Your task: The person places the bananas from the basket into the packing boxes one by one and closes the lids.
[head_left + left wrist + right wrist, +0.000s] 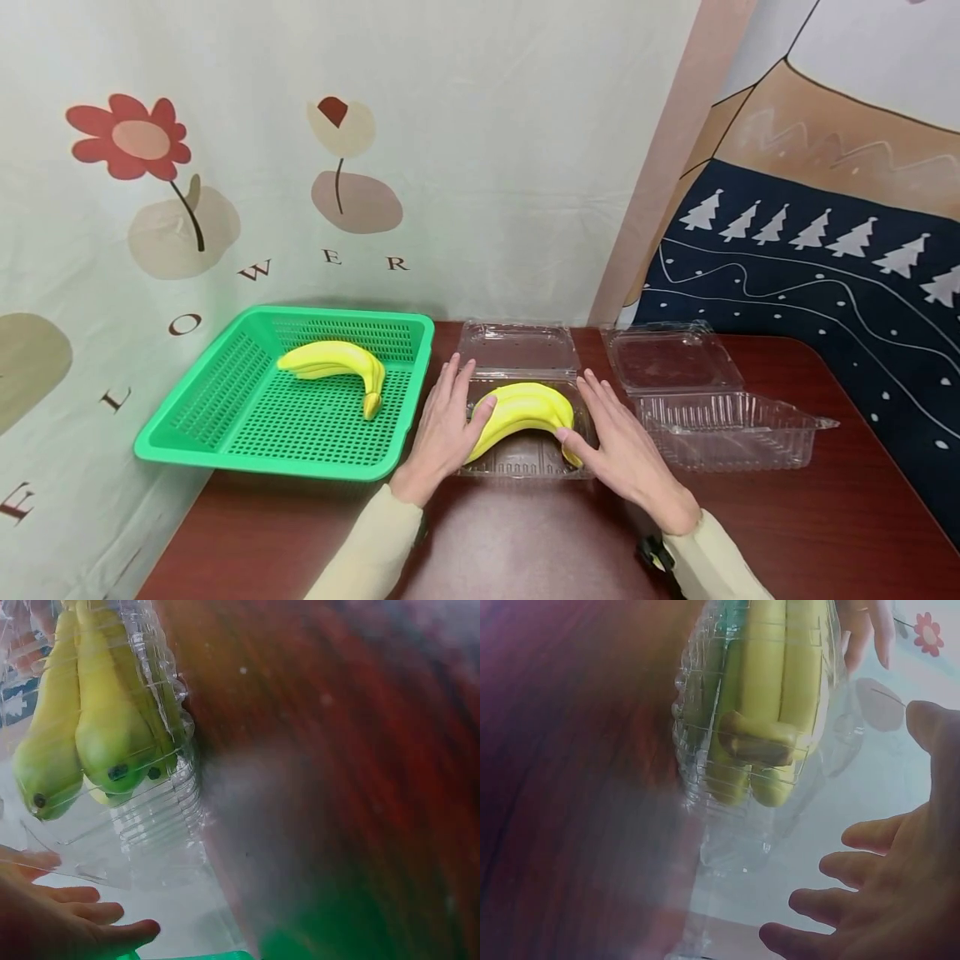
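A bunch of yellow bananas (525, 404) lies in a clear plastic clamshell box (517, 467), whose lid (517, 346) is folded back flat behind it. My left hand (446, 425) is at the box's left side, fingers straight and thumb over the banana ends. On the opposite side my right hand (626, 450) has its fingers spread, the thumb near the stem. Neither hand grips anything. Through the clear wall, the left wrist view shows the greenish banana tips (112, 742); the right wrist view shows the brown stem end (757, 746).
A green plastic basket (300, 465) stands to the left with another bunch of bananas (337, 358) inside. To the right is a second clear clamshell box (727, 433), opened, its lid (671, 358) laid back. Printed curtains (510, 167) hang behind the dark red table (510, 542).
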`<state>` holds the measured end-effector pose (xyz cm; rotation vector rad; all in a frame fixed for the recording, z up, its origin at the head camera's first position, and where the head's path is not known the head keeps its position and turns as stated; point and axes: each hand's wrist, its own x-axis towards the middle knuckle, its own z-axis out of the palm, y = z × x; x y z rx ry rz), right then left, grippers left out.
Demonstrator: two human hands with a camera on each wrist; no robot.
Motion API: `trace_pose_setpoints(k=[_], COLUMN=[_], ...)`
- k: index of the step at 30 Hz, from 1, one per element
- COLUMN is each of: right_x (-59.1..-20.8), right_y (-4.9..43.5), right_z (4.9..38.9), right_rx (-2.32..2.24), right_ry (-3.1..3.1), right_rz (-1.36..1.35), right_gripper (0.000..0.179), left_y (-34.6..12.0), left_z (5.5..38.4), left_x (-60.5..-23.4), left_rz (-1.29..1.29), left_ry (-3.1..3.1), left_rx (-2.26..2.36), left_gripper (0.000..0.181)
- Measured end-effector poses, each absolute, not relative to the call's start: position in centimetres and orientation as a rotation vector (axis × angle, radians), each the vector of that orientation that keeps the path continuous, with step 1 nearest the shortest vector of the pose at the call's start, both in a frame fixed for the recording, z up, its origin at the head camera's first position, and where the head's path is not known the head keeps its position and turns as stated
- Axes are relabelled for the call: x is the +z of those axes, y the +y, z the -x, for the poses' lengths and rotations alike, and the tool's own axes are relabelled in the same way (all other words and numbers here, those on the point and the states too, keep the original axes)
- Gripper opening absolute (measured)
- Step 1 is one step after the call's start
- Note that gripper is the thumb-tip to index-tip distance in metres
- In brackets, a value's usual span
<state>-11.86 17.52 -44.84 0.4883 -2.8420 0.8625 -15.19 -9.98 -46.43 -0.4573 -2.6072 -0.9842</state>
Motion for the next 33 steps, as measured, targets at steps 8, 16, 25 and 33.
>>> trace_pose_setpoints(k=[8,16,25,33], right_x=[-45.2,-46.1,-46.8,-46.5], right_y=[17.6,18.1,18.7,18.7], right_z=[12.8,12.7,12.5,13.2], right_rx=[0.949,0.966,0.971,1.027], right_ry=[-2.885,-2.912,-2.932,-2.935], right_rz=[-0.431,-0.385,-0.370,-0.350], right_gripper=[0.087,0.086,0.086,0.088], left_y=[-9.4,-8.6,-7.9,-8.2], left_z=[15.4,15.2,15.3,15.8], left_x=[-46.4,-46.2,-46.3,-46.1], left_rz=[0.414,0.454,0.528,0.434], left_ry=[-2.730,-2.782,-2.771,-2.792], left_rx=[-1.055,-1.088,-1.066,-1.093], left_gripper=[0.077,0.082,0.081,0.082])
